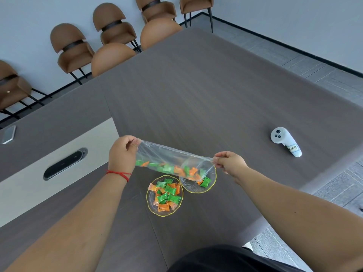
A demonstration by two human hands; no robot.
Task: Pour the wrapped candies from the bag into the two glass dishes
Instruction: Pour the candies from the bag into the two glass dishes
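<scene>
While both hands, left (122, 154) and right (229, 162), pinch its ends, the bag (170, 163) stretches sideways, mouth tipped rightward over the right dish (213, 181).

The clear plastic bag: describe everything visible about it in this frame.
The plastic bag is thin, transparent and crinkled, stretched roughly level between the left hand, pinching its far-left end, and the right hand, pinching the other. Green and orange wrapped candies lie along its sagging lower edge. Its right end hangs over the right glass dish, where a few candies already lie.
</scene>
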